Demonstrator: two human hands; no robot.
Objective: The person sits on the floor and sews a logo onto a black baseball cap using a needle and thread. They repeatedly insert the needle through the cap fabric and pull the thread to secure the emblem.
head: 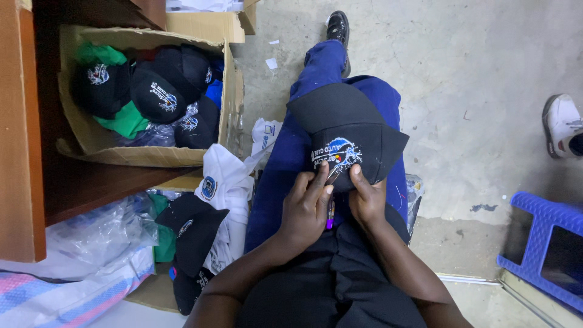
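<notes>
The left hand (pixel 305 209) and the right hand (pixel 366 197) rest on the person's lap and both grasp the back edge of a black cap (pixel 346 136); the fingers are bent around its rim, and the left thumb presses near the embroidered emblem (pixel 336 155). Between the hands there is a small purple tool (pixel 330 215), maybe a thread cutter, but it is mostly hidden. The cap lies on the blue trousers (pixel 303 152) with its brim pointing away from the body. The work on this cap looks to be in the middle: the emblem is finished, and the hands are busy at its lower edge.

On the left, a loose pile of caps and white garments (pixel 209 212) lies on the floor, close to the left elbow. Further away, a cardboard box (pixel 85 143) on a wooden shelf holds more black caps. On the right stand a blue plastic stool (pixel 543 237) and another person's white shoe (pixel 562 124), well apart.
</notes>
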